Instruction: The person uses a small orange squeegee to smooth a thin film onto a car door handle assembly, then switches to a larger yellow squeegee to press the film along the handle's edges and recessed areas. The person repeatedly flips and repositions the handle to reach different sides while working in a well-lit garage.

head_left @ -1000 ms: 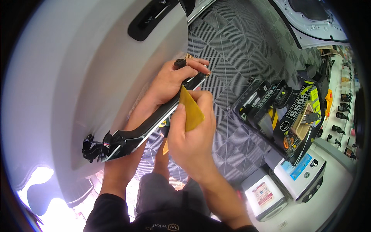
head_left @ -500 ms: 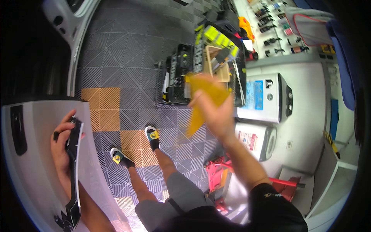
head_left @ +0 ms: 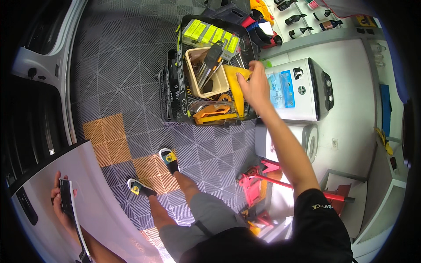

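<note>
My left hand [head_left: 58, 206] is closed around a long trim piece [head_left: 66, 199], black with a pale curved edge, at the lower left. That piece is held upright in front of a silver car panel [head_left: 105, 206]. At the upper middle, my right hand [head_left: 258, 85] pinches the edge of a yellow flat piece [head_left: 236, 83], perhaps a cloth. It lies over the right side of a black basket cart [head_left: 179, 48], beside a beige bin [head_left: 189, 65] of tools. An orange-handled tool [head_left: 215, 113] lies near the basket's front edge.
A case with yellow-green compartments [head_left: 210, 35] sits at the back of the basket. White appliances [head_left: 291, 94] stand to the right against the wall. A red floor jack [head_left: 254, 184] is on the tiled floor at lower right. Several bottles [head_left: 296, 19] hang behind.
My right hand has moved up and forward, bringing the yellow piece onto the basket. My left hand and the trim piece appear lower in view, and the cart appears closer.
</note>
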